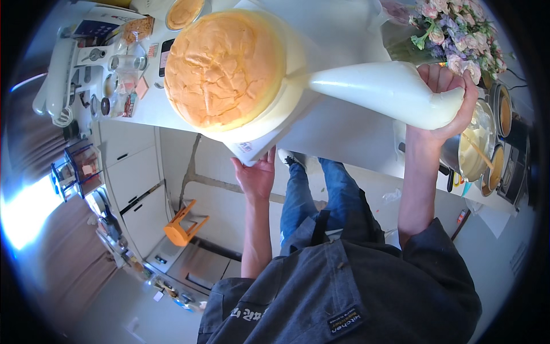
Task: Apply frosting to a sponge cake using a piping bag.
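Note:
A round golden sponge cake with a cracked top (225, 71) sits above a white round layer on a stand. Below it a white square base with printing (253, 148) juts past the table's front edge, and my left hand (258, 174) touches its near corner from below. My right hand (451, 101) is closed around the wide end of a filled white piping bag (369, 92). The bag lies nearly level, its narrow tip close against the cake's right side. The exact contact at the tip is hard to see.
Right of the bag stand a metal bowl of pale cream with a spatula (475, 142), round tins and a flower bouquet (457, 34). Jars (124, 63), a phone (165, 56) and a white stand mixer (60, 81) are at left. An orange stool (178, 232) stands on the floor.

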